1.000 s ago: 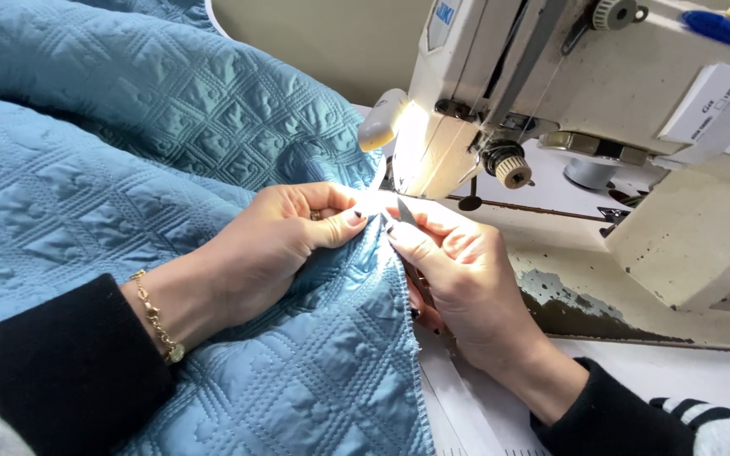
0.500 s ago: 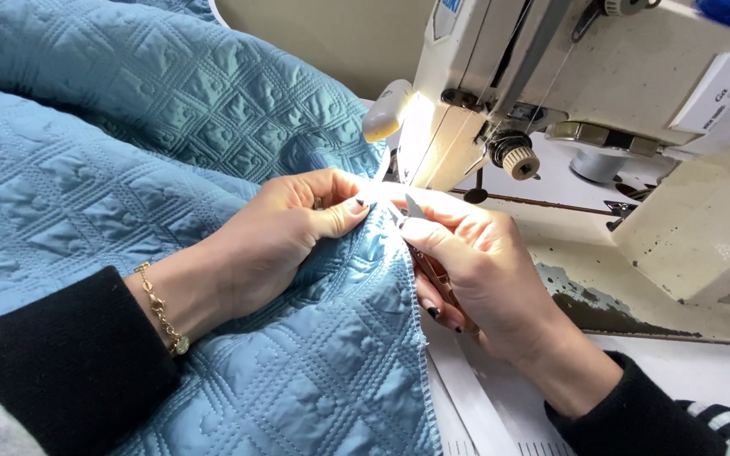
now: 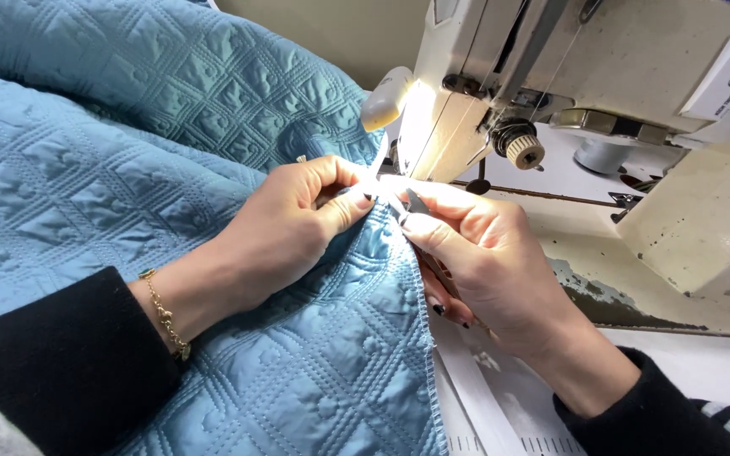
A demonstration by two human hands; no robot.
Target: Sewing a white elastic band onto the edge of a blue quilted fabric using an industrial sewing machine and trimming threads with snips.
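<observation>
The left hand (image 3: 297,224) pinches the serged edge of the blue quilted fabric (image 3: 128,169) at centre frame. The right hand (image 3: 483,253) is closed around small thread snips (image 3: 416,203), their tips at that same edge, right under the lamp (image 3: 384,97) of the sewing machine (image 3: 601,93) at upper right. The fabric looks soft, padded, slightly slick and bulky; it is probably best gripped at the stitched edge. Compared with a second ago, both hands sit slightly lower and more central in the frame, the grips unchanged. A white paper strip (image 3: 483,397) lies on the surface below.
</observation>
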